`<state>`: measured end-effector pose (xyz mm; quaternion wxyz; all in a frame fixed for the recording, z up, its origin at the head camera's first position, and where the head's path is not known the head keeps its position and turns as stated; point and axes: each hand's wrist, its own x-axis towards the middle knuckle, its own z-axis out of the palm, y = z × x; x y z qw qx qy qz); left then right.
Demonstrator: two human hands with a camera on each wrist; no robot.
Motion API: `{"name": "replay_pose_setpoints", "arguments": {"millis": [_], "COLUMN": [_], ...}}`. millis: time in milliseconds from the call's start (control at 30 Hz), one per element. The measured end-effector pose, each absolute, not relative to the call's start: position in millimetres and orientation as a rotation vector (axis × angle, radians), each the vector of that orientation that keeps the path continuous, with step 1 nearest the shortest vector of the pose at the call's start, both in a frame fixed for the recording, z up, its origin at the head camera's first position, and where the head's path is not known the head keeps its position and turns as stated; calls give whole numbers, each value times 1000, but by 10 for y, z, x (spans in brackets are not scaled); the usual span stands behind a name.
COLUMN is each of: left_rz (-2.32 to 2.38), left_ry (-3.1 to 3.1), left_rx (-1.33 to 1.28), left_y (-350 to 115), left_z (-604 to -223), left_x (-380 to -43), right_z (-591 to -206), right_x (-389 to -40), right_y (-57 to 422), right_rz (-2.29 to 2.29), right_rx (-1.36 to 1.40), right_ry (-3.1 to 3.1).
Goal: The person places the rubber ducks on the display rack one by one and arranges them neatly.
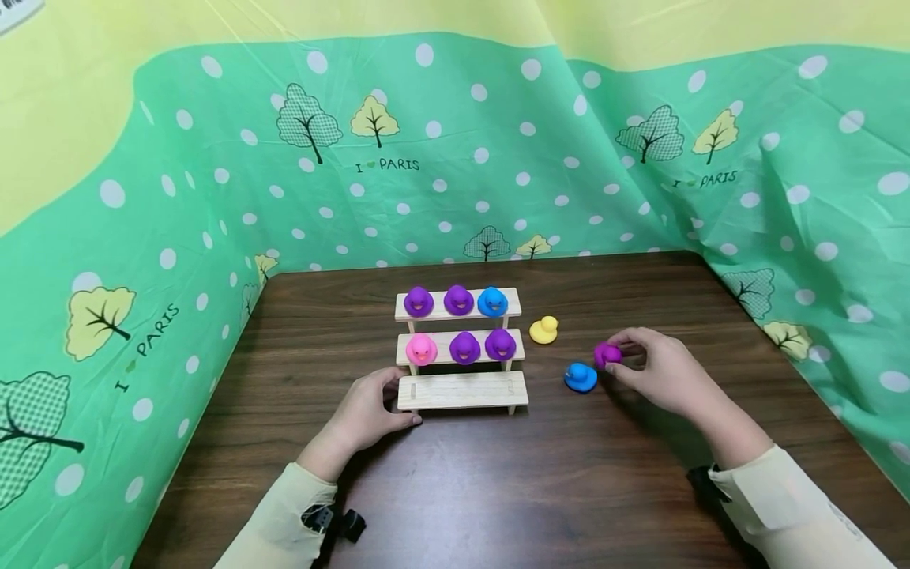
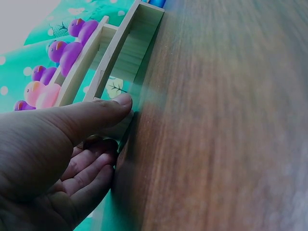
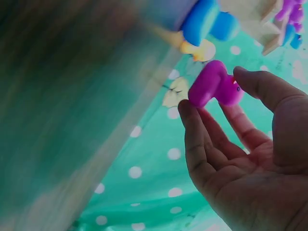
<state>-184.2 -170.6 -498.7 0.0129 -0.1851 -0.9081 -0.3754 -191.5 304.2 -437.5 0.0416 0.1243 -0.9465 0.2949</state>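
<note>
Head view, centre right: blue duck and yellow duck sit between rack, gripped by left hand, and right hand, pinching purple duck.

a green cloth hangs behind the dark wood-grained desk and along its left and right sides, with loose folds at the right. white dots, checked trees, yellow trees and "paris" lettering pattern it. a pale yellow band with a wavy edge tops the cloth. light leaves a soft sheen on the desk's near part.
</note>
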Motion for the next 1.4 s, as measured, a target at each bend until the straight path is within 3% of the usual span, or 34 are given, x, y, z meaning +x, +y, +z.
{"name": "replay_pose_setpoints", "arguments": {"millis": [667,1400], "left_rz": [-1178,-1197], "left_ry": [-2833,-2817], "left_rx": [-580,-594], "left_y": [-1708,-1711], "left_z": [-4969,-4973], "left_x": [-1841,-1833], "right_z": [-4303,-4401], "right_x": [-1627,-1667], "right_y": [2148,1359], "right_rz": [1016,977], "right_rx": [722,1036], "right_ry": [-2723,-2675]}}
